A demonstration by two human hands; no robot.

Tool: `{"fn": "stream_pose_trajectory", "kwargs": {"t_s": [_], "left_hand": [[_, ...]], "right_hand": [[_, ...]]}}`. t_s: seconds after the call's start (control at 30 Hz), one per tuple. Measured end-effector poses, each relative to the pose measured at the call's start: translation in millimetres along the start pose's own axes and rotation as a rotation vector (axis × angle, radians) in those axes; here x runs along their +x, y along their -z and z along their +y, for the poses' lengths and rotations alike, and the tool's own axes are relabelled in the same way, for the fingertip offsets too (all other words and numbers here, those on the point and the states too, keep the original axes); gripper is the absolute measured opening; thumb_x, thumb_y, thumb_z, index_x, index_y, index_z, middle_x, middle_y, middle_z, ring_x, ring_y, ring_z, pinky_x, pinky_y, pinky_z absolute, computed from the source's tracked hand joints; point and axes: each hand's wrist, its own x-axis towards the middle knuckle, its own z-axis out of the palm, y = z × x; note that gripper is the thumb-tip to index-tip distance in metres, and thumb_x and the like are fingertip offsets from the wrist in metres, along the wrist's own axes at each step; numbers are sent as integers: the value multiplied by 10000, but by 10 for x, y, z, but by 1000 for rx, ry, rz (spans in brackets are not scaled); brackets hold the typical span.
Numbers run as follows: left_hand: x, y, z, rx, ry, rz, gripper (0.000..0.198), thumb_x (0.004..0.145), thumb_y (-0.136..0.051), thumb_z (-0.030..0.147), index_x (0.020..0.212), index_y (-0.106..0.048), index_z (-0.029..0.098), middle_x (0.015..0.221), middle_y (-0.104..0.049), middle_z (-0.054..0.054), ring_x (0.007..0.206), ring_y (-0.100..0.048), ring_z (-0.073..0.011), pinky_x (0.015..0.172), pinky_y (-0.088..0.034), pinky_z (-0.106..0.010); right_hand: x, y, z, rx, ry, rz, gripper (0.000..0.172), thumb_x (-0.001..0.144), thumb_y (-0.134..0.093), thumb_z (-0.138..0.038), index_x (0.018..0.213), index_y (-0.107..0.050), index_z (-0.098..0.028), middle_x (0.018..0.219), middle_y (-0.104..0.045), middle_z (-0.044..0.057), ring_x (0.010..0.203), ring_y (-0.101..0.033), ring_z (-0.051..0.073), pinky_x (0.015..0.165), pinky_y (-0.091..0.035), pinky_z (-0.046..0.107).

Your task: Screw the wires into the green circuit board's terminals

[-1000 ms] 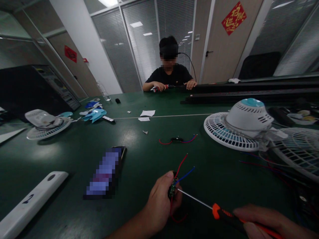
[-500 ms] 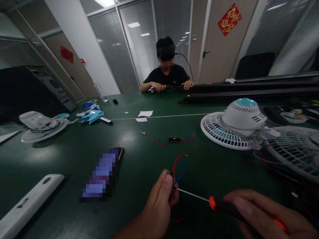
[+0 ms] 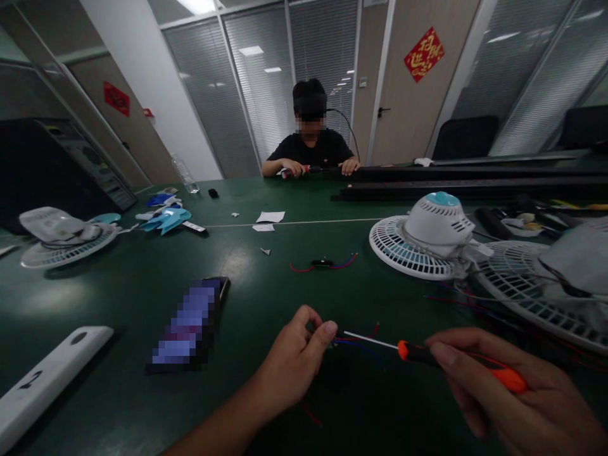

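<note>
My left hand [image 3: 294, 358] pinches a small circuit board [image 3: 334, 334] with red and blue wires trailing to the right, low over the green table [image 3: 118, 278]. My right hand [image 3: 513, 396] grips an orange-and-black screwdriver [image 3: 456, 362]; its thin metal shaft points left and its tip meets the board at my left fingertips. The board is mostly hidden behind my thumb and fingers.
A white fan grille with a motor housing [image 3: 422, 237] lies at the right, another grille [image 3: 536, 291] beside it. A wired part [image 3: 323, 263], a phone [image 3: 190, 323], a white panel [image 3: 42, 380] and paper scraps lie around. Across the table sits a person [image 3: 308, 149].
My left hand turned and rose slightly, so the wires now lie flat to the right instead of sticking up. My right hand and the screwdriver lifted and levelled out. The view drifted right.
</note>
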Motion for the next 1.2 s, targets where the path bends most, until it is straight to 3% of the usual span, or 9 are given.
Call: {"fn": "stream_pose_trajectory", "kwargs": {"t_s": [0.13,0.23,0.37,0.57,0.7,0.83,1.03,1.2], "left_hand": [[-11,46,38,276,-42,-57,255,794,-670,353,926,-550,170,762,-586,10,639,-500,-130,533,-343,-218],[-4,28,16,355,-77,-63,153,814,-578,210,958,-561,159,823,-629,-15,682,-552,-141,570,-379,-230],[-4,-11,15,469,-104,-68,217,906,-524,328,1008,-640,176,819,-668,-21,713,-597,-166,615,-416,-263],[-18,-44,-37,827,-347,-4,164,873,-638,304,985,-728,225,918,-624,-36,843,-591,-200,720,-446,-321],[-8,-68,-108,856,-373,0,228,863,-659,273,1087,-698,260,941,-626,-36,877,-588,-219,762,-443,-367],[-15,-52,-119,808,-385,-6,160,854,-654,224,1009,-694,223,950,-639,-34,886,-592,-214,787,-436,-374],[-8,-34,-100,815,-391,-27,139,876,-610,207,988,-690,226,953,-642,-35,906,-595,-219,782,-423,-370],[-1,-31,-98,824,-408,-32,142,882,-594,242,988,-688,234,932,-641,-33,876,-593,-213,757,-410,-360]], "right_hand": [[109,108,71,76,10,76,384,735,-638,-608,784,-663,-228,465,-538,-27,358,-482,114,320,-388,205],[130,123,54,112,43,86,359,731,-666,-574,767,-653,-218,471,-544,-22,368,-487,115,314,-383,202],[112,116,30,112,66,111,348,742,-667,-552,759,-651,-205,468,-535,-23,371,-480,111,319,-375,200],[118,112,37,78,46,95,390,719,-674,-576,857,-663,-211,442,-500,-42,355,-437,104,321,-331,204],[69,33,-49,24,17,121,397,688,-691,-582,838,-646,-218,447,-456,-58,383,-394,95,360,-293,217],[-10,-78,-188,-78,51,153,378,725,-633,-600,770,-661,-226,435,-439,-54,414,-403,108,410,-289,247],[-25,-146,-354,-294,226,179,301,759,-596,-536,668,-656,-255,500,-571,-34,435,-494,134,446,-357,278],[42,-150,-414,-488,353,103,301,782,-572,-516,650,-641,-255,550,-630,-27,451,-556,148,468,-395,290]]}}
